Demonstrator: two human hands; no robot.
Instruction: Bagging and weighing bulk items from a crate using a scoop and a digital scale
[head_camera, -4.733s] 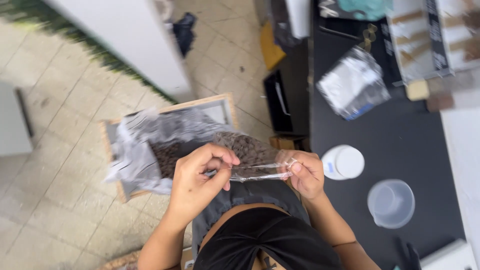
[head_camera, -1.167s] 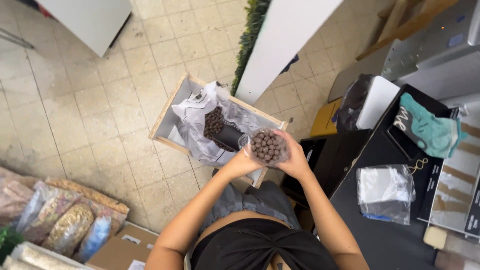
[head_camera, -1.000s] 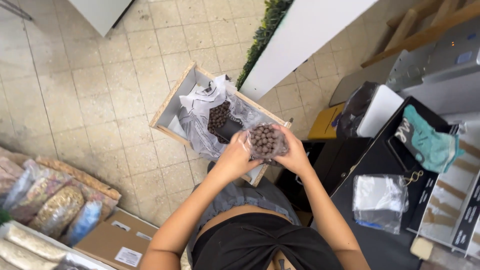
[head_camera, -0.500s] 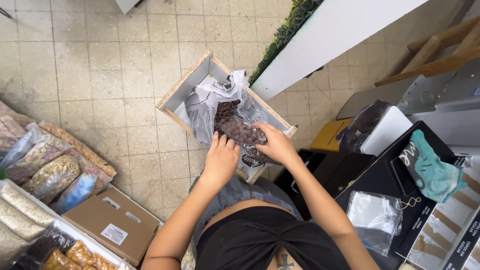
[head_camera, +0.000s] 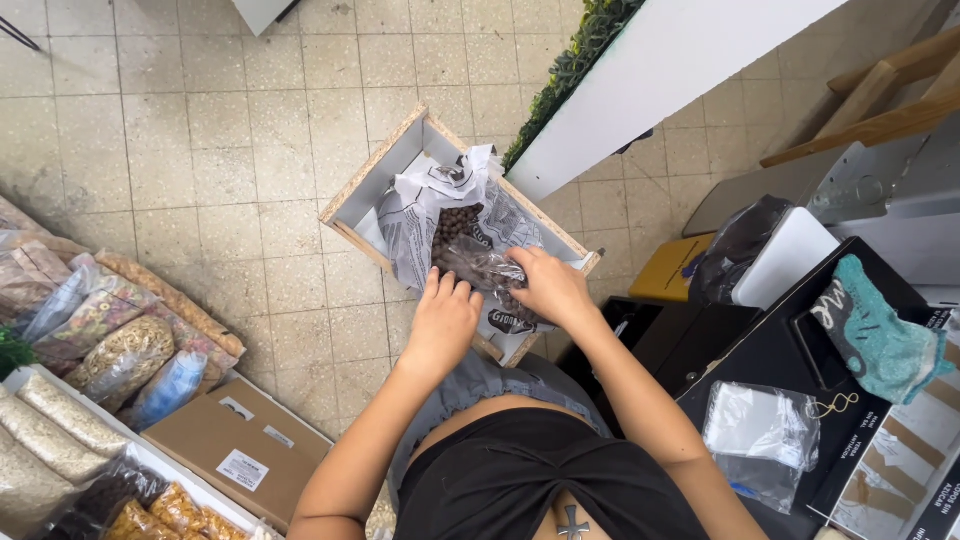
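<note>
A wooden box (head_camera: 368, 178) stands on the tiled floor in front of me. Inside it lies a large clear plastic bag (head_camera: 455, 195) holding dark brown round balls (head_camera: 452, 228). My left hand (head_camera: 443, 318) rests on the near edge of the bag, fingers curled over the plastic. My right hand (head_camera: 548, 288) lies on the bag's right side. Its fingertips are tucked into the folds, so what they hold is hidden. The small clear cup of brown balls seen earlier is out of sight.
Bags of grains and snacks (head_camera: 110, 350) and a cardboard box (head_camera: 240, 450) lie at the left. A white partition with green foliage (head_camera: 570, 70) runs behind the box. At the right, a black counter (head_camera: 770, 350) carries a clear bag (head_camera: 765, 435) and a teal cloth (head_camera: 880, 335).
Both hands held a small clear cup of brown balls in front of me a second ago. They have since dropped onto the big bag in the box, and the cup is no longer visible.
</note>
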